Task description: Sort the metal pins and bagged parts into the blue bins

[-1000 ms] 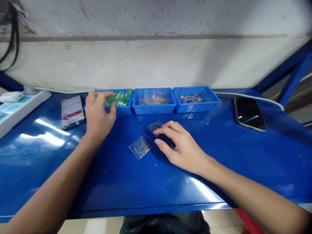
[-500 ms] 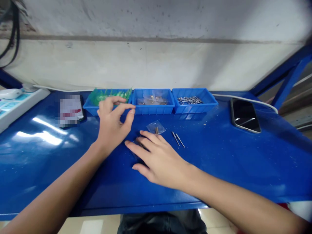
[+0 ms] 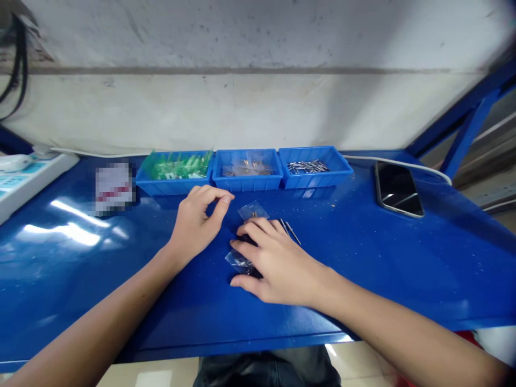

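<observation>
My left hand (image 3: 200, 216) hovers over the table in front of the bins, its thumb and index fingertips pinched together; anything between them is too small to make out. My right hand (image 3: 274, 258) rests with spread, bent fingers over a small clear plastic bag (image 3: 237, 259) holding dark metal pieces, partly hidden by the fingers. Just beyond its fingertips lies another clear bag (image 3: 253, 210) with brass-coloured pieces inside. To the right of the knuckles are two thin metal pins (image 3: 291, 231), shaped like blind rivets.
Three blue bins line the wall: one with green plastic packets (image 3: 177, 165), one with clear bags of parts (image 3: 249, 167), one with loose metal pins (image 3: 308, 166). A phone (image 3: 399, 188) lies right; a blurred pack (image 3: 114, 188) and a power strip (image 3: 34, 177) stand left.
My left hand has drawn back from the green-packet bin, toward me and to the right. My right hand has slid slightly right, and more of the bag under it shows.
</observation>
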Available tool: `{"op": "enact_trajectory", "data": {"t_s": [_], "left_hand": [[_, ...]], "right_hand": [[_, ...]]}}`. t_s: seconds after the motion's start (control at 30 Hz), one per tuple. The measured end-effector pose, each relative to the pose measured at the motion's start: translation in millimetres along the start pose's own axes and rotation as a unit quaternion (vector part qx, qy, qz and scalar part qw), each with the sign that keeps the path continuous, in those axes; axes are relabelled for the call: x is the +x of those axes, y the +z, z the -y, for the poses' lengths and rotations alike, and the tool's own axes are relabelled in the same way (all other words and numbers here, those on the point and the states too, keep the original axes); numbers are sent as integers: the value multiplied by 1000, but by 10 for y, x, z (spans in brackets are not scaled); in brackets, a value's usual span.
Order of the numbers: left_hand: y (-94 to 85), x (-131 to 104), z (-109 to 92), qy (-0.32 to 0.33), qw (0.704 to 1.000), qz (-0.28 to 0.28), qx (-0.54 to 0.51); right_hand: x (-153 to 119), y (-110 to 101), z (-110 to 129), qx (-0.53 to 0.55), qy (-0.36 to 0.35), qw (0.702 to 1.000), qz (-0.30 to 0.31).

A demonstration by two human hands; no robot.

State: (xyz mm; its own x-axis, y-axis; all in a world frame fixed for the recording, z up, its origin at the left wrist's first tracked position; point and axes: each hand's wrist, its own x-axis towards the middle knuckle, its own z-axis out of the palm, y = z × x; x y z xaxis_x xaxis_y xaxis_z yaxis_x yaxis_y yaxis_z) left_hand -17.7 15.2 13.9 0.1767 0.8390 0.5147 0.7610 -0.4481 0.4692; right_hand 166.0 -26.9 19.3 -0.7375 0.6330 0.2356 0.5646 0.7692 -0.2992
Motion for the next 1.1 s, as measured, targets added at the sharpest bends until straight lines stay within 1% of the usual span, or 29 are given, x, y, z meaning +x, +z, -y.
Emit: {"op": "enact_trajectory", "data": {"t_s": [0.17, 0.33, 0.43, 0.53, 0.6, 0.77, 0.8, 0.93, 1.0, 1.03, 1.1], "left_hand": [[-7, -25, -43, 3, 1000, 20, -10], [-24, -49, -87, 14, 998, 47, -29], [-20, -57, -94, 23, 997, 60, -38], [-19, -60, -93, 21, 997, 67, -43], [-22, -61, -91, 19, 996, 73, -45], [-28, -61, -86, 16, 995, 79, -51], [-28, -61, -86, 16, 995, 79, -53], [-29, -57, -91, 19, 995, 84, -58], [-33, -52, -92, 21, 994, 86, -58], [-37, -50, -92, 20, 994, 87, -59], [-47, -47, -91, 14, 993, 92, -67]], "right_hand": [[-19, 17, 45, -14, -20, 999, 29], [-42, 21, 34, -47, -50, 996, 52], [-59, 14, 24, -57, -60, 995, 46], [-64, 12, 16, -78, -66, 995, 22], [-63, 9, 13, -81, -59, 995, 16], [-55, -11, 8, -42, 23, 999, 9], [-53, -12, 3, -48, 28, 998, 8], [-46, 1, -27, -85, 12, 996, 14], [-41, -1, -46, -66, 23, 997, -11], [-39, -8, -57, -49, 34, 997, -40], [-34, -37, -83, -10, 60, 991, -118]]}}
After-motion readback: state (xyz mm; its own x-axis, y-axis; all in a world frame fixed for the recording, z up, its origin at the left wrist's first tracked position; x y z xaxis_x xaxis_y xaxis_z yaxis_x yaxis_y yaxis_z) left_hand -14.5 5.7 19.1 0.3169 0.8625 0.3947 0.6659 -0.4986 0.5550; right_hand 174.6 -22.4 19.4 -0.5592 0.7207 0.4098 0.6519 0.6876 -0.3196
